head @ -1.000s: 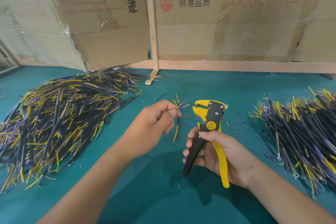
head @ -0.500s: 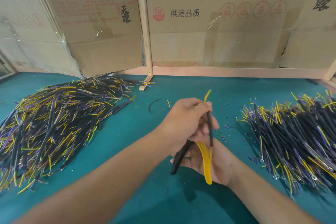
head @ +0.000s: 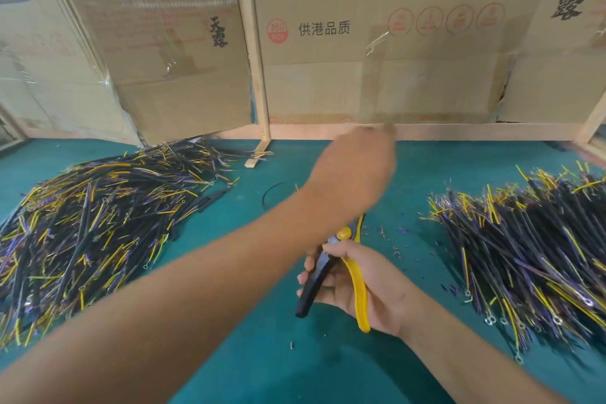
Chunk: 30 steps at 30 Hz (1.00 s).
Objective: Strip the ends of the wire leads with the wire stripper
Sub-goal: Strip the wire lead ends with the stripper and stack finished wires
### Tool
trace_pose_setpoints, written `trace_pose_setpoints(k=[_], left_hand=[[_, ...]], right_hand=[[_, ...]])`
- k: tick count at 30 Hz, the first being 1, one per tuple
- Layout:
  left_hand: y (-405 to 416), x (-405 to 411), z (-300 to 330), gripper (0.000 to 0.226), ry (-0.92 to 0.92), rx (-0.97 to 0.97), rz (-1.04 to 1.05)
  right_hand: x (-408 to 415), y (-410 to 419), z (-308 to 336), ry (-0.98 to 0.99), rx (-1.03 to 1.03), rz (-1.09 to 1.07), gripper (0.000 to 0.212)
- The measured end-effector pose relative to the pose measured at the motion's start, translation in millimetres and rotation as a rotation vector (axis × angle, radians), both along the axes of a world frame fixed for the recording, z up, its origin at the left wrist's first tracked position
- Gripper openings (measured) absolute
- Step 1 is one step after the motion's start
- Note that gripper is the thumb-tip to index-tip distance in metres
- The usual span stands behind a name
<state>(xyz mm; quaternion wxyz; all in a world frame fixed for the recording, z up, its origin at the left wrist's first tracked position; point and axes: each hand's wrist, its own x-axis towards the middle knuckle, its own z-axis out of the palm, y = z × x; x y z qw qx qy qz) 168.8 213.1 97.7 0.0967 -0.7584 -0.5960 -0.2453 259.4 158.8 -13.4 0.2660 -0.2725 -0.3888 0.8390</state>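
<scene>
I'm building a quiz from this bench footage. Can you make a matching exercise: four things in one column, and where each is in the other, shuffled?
Things:
1. wire stripper
2. left wire pile
3. right wire pile
4. cardboard boxes

Places:
A. standing behind the bench
B. gripped in the right hand
C. bench's right side
D. bench's left side

Pairs: 1-B, 2-D, 3-C, 4-A

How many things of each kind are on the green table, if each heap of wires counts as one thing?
Wire heaps: 2, the left heap and the right heap
Wire stripper: 1, the wire stripper held in the right hand
Loose black wire piece: 1, the black wire piece
Total: 4
</scene>
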Motion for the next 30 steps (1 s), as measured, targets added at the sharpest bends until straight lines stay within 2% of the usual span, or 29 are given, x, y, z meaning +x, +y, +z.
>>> trace_pose_setpoints(k=[3,5,9,12,14,17,19,21,30], left_hand=[[1.1,-94.9,1.9,0.015,0.218,-0.152,0.347],[-4.1,-159.7,-14.2,0.025,0.316,-0.345,0.580],[-30.5,-237.9,-48.2,0.028,0.339,-0.489,0.757],[-37.4,-260.7,-59.8,0.022,0.356,-0.466,0.844],[-32.8,-260.2,-61.1,0.023,0.429,-0.375,0.868],[-22.7,-265.2,-54.9,0.029,0.656,-0.213,0.808],[-19.9,-268.2,-51.2,0.032,0.724,-0.277,0.835],[-19.3,-270.9,-49.3,0.032,0.711,-0.346,0.882],[-16.5,-281.7,-37.1,0.029,0.791,-0.394,0.832]], right_hand=[[2.1,-0.8,7.7,0.072,-0.004,0.044,0.018],[1.6,-1.7,8.0,0.080,0.007,0.064,0.016],[-2.1,-2.9,12.0,0.057,-0.025,0.060,0.019],[-2.0,-3.4,13.7,0.055,-0.022,0.069,0.019],[-2.6,-3.9,13.5,0.048,-0.019,0.075,0.020],[-2.4,-3.8,14.3,0.056,-0.030,0.074,0.020],[-1.1,-4.0,14.9,0.058,-0.029,0.076,0.022],[-0.6,-4.8,16.3,0.048,-0.030,0.083,0.023],[-1.0,-6.5,19.9,0.030,-0.022,0.085,0.022]])
